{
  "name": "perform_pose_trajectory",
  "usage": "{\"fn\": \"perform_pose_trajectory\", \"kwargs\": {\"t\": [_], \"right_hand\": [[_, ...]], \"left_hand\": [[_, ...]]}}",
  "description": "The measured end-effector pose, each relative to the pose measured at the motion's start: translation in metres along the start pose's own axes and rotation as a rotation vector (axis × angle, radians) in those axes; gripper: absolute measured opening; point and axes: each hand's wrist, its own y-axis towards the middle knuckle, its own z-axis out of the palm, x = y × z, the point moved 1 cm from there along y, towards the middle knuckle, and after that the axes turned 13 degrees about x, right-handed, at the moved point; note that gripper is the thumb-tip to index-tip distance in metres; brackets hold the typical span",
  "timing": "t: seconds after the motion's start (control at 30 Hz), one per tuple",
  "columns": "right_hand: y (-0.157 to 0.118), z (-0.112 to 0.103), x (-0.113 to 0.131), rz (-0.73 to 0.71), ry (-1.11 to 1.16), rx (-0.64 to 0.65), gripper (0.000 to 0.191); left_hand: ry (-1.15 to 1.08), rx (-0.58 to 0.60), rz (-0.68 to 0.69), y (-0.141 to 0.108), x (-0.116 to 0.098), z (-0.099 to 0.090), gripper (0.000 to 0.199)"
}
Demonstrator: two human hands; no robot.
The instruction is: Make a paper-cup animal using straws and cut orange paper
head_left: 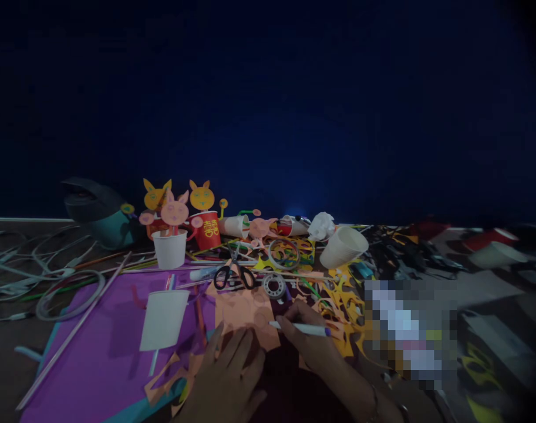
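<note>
In the head view, the right hand (309, 346) is closed around a white marker (299, 329), whose long axis runs almost straight left to right across the scene. Its purple end sticks out to the right, and its other end points left over an orange paper sheet (245, 314). (Whether that end touches the paper, I cannot tell.) The sheet lies just to the far left of the right hand, which is nearer to it at the marker end, while the left hand (226, 376) lies open with its fingers spread, their tips on or just at the sheet's near edge.

To the left on the bench (3, 335) lies a purple paper sheet (91, 358), with a flattened white paper cup (164, 320) on it. Black-handled scissors (235, 277) lie just beyond the orange sheet, beside a small tape roll (274, 286). Farther back stand a white paper cup (169, 249) and a red paper cup (206, 230) among paper rabbit faces (201, 197), and a white paper cup (342, 247) lies on its side to the right. (A blurred patch (408, 335) hides whatever is at the near right.)
</note>
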Motion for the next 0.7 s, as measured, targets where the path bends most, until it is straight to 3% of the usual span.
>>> {"fn": "perform_pose_trajectory", "kwargs": {"t": [0.33,0.7], "right_hand": [[-0.0006,-0.0012,0.0043,0.004,-0.063,0.005,0.020],[-0.0017,-0.0032,0.0010,-0.026,-0.106,0.020,0.019]], "left_hand": [[-0.021,0.016,-0.017,-0.0032,-0.0005,0.0067,0.040],[-0.019,0.010,-0.021,-0.0010,-0.0007,0.0008,0.039]]}}
